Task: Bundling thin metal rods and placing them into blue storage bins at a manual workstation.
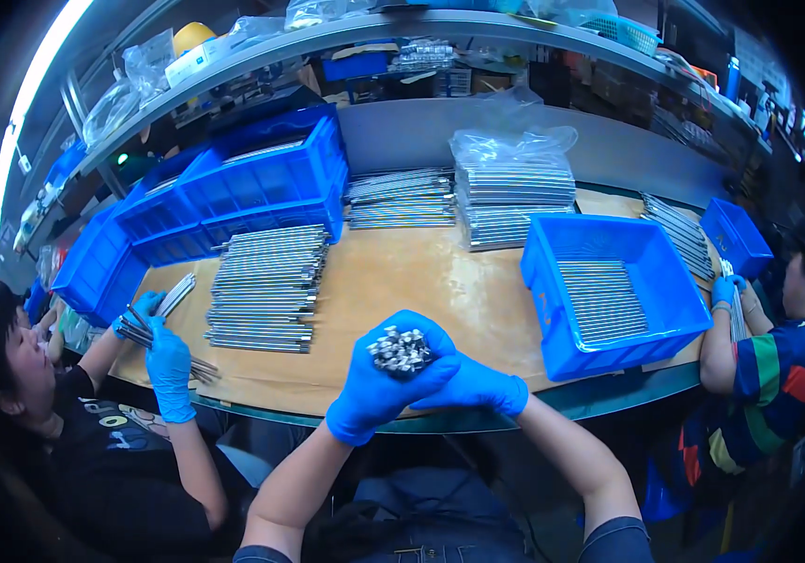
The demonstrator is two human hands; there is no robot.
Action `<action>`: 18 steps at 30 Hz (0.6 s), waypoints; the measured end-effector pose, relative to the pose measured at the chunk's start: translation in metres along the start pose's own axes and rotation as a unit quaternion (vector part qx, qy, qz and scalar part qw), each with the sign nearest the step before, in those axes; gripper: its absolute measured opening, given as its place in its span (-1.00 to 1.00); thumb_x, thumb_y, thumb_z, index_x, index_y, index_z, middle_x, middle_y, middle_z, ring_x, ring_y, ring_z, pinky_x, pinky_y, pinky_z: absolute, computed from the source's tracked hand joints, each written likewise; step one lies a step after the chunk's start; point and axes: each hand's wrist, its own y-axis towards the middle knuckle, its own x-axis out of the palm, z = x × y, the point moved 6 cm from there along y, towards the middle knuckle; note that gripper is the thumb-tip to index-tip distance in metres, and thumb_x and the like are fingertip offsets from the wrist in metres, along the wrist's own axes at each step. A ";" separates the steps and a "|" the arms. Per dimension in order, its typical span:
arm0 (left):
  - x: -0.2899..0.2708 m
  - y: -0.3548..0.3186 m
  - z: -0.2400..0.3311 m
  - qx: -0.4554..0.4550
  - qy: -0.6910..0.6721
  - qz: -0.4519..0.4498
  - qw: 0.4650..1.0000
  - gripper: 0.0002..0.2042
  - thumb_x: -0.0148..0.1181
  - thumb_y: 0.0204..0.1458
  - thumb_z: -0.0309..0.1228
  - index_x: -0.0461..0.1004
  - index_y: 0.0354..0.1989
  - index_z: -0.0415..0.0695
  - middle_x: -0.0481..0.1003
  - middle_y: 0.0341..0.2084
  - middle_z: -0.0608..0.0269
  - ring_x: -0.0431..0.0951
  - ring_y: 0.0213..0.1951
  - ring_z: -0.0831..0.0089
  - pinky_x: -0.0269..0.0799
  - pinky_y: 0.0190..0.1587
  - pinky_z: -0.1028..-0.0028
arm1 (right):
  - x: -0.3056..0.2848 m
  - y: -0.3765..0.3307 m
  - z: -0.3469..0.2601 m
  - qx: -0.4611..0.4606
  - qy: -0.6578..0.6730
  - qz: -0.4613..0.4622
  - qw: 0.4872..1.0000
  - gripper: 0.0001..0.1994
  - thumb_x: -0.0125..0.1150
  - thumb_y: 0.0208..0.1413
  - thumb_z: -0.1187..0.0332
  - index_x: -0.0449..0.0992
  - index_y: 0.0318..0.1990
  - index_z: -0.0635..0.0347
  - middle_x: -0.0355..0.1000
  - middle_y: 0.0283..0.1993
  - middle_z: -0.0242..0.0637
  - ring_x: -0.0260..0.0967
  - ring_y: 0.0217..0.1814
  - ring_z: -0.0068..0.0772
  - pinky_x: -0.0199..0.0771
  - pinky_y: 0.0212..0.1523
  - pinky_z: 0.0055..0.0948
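Observation:
Wrapped in a blue glove, my left hand [358, 389] is closed round a thick bundle of metal rods [401, 352]. The rods' shiny ends point up toward me, and their lengths are hidden below. My right hand [478, 383], also gloved in blue, presses against the bundle from the right, just under the left hand. Its fingertips are hidden behind the left hand and the rods. Both hands are above the near edge of the brown-covered table [365, 281]. Left of them lies a wide layer of similar rods [266, 291].
At right a blue bin [599, 361] holds a layer of rods. More blue bins [252, 188] stand back left. Rod stacks [515, 192], partly under plastic, lie at the back below a shelf [478, 23]. Co-workers sit left [27, 375] and right [787, 366], handling rods.

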 end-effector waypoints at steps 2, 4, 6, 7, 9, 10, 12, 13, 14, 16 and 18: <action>-0.003 0.001 -0.021 -0.038 -0.027 0.009 0.999 -0.76 0.28 -0.16 -0.60 0.37 -0.32 -0.16 0.44 -0.47 0.24 0.46 -0.42 0.54 0.40 -0.30 0.53 | 0.007 -0.006 0.003 -0.003 0.034 0.068 0.997 -0.69 0.35 -0.15 0.36 0.48 -0.20 0.19 0.43 -0.18 -0.12 0.38 -0.06 -0.21 0.34 -0.01 -0.33; -0.005 -0.003 -0.037 -0.111 -0.079 0.025 0.990 -0.76 0.34 -0.17 -0.51 0.46 -0.30 -0.17 0.47 -0.43 0.29 0.48 -0.33 0.54 0.41 -0.18 0.53 | 0.009 0.001 -0.003 -0.027 -0.003 0.133 0.991 -0.68 0.35 -0.16 0.37 0.48 -0.19 0.18 0.42 -0.15 -0.11 0.39 -0.07 -0.20 0.35 -0.04 -0.32; -0.005 0.002 -0.037 -0.115 -0.018 0.006 0.993 -0.72 0.32 -0.17 -0.54 0.43 -0.24 -0.18 0.47 -0.40 0.26 0.48 -0.32 0.52 0.41 -0.17 0.53 | 0.000 0.006 -0.011 -0.086 -0.094 0.264 0.956 -0.65 0.35 -0.18 0.39 0.48 -0.15 0.16 0.42 -0.11 -0.08 0.41 -0.09 -0.17 0.39 -0.08 -0.32; -0.005 0.005 -0.034 -0.114 0.047 -0.017 0.992 -0.68 0.29 -0.16 -0.57 0.40 -0.18 -0.20 0.47 -0.36 0.23 0.48 -0.30 0.50 0.40 -0.15 0.53 | 0.005 0.007 -0.007 -0.082 -0.091 0.261 0.957 -0.65 0.35 -0.18 0.39 0.48 -0.15 0.16 0.42 -0.11 -0.08 0.41 -0.09 -0.17 0.39 -0.08 -0.32; -0.009 0.002 -0.034 -0.114 0.112 -0.038 0.986 -0.64 0.27 -0.16 -0.60 0.37 -0.13 -0.21 0.47 -0.33 0.21 0.49 -0.29 0.47 0.40 -0.14 0.53 | 0.009 0.007 -0.004 -0.116 -0.104 0.294 0.943 -0.63 0.34 -0.18 0.39 0.45 -0.14 0.17 0.43 -0.13 -0.07 0.45 -0.17 -0.14 0.43 -0.17 -0.32; -0.018 0.001 -0.038 -0.103 0.114 -0.036 0.987 -0.61 0.29 -0.16 -0.56 0.37 -0.10 -0.22 0.47 -0.29 0.20 0.48 -0.25 0.47 0.38 -0.10 0.52 | 0.011 0.008 -0.005 -0.135 -0.112 0.313 0.934 -0.62 0.34 -0.19 0.39 0.44 -0.13 0.17 0.44 -0.15 -0.06 0.46 -0.20 -0.13 0.45 -0.22 -0.33; -0.033 -0.002 -0.041 -0.083 0.116 -0.034 0.989 -0.55 0.33 -0.17 -0.49 0.35 -0.06 -0.25 0.47 -0.23 0.18 0.48 -0.18 0.46 0.35 -0.03 0.49 | 0.016 0.016 0.001 -0.085 -0.092 0.270 0.955 -0.64 0.33 -0.18 0.39 0.43 -0.15 0.18 0.44 -0.17 -0.07 0.46 -0.24 -0.10 0.45 -0.26 -0.32; -0.036 -0.004 -0.040 -0.082 0.114 -0.038 0.989 -0.55 0.33 -0.17 -0.49 0.35 -0.06 -0.25 0.47 -0.23 0.18 0.48 -0.18 0.46 0.35 -0.03 0.49 | 0.019 0.021 0.007 -0.032 -0.073 0.225 0.971 -0.65 0.32 -0.18 0.39 0.41 -0.17 0.19 0.45 -0.20 -0.07 0.46 -0.28 -0.08 0.45 -0.31 -0.31; -0.044 -0.005 -0.041 -0.111 0.078 0.005 0.991 -0.53 0.33 -0.16 -0.46 0.33 -0.03 -0.26 0.46 -0.18 0.17 0.46 -0.13 0.44 0.32 0.01 0.47 | 0.021 0.024 0.013 0.020 -0.054 0.181 0.982 -0.66 0.31 -0.18 0.39 0.40 -0.19 0.20 0.45 -0.22 -0.07 0.47 -0.32 -0.06 0.46 -0.35 -0.30; -0.055 -0.010 -0.050 -0.172 0.000 0.088 0.981 -0.47 0.33 -0.15 -0.41 0.30 0.03 -0.28 0.44 -0.10 0.13 0.44 -0.04 0.39 0.27 0.08 0.43 | 0.017 0.023 -0.005 0.018 -0.098 0.177 0.979 -0.69 0.30 -0.17 0.40 0.40 -0.23 0.21 0.45 -0.26 -0.08 0.46 -0.34 -0.04 0.45 -0.37 -0.29; -0.042 -0.008 -0.030 -0.111 -0.025 0.046 0.992 -0.48 0.32 -0.15 -0.41 0.31 0.03 -0.27 0.43 -0.09 0.14 0.43 -0.02 0.39 0.23 0.12 0.42 | 0.007 0.020 -0.039 0.011 -0.183 0.166 0.969 -0.75 0.28 -0.16 0.42 0.38 -0.30 0.21 0.44 -0.35 -0.08 0.43 -0.37 -0.02 0.43 -0.40 -0.25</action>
